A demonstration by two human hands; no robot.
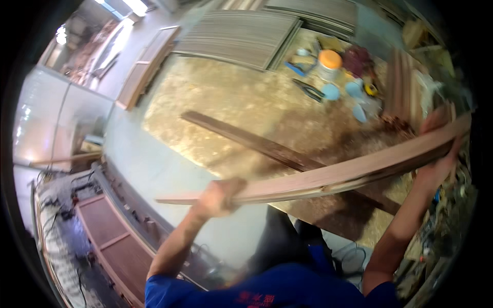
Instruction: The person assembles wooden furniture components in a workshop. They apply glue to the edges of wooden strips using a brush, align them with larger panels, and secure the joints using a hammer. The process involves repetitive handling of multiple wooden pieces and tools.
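Note:
Between my two hands a long, pale reddish wooden board (328,177) is held up across my body, above the worktable. My left hand (221,197) is closed round it near its left end. Toward the far right end, my right hand (441,149) grips the board, its fingers partly hidden behind the wood. Under the board a darker wooden strip (246,139) lies slantwise on the worktable (190,92); the held board covers part of it. Both hands are slightly blurred.
Pliers (308,90), a white jar with an orange lid (329,60), a tape measure (370,89) and blue discs lie at the table's far right. Stacked panels (236,38) rest at the back. A framed wooden panel (110,231) lies on a bench at lower left.

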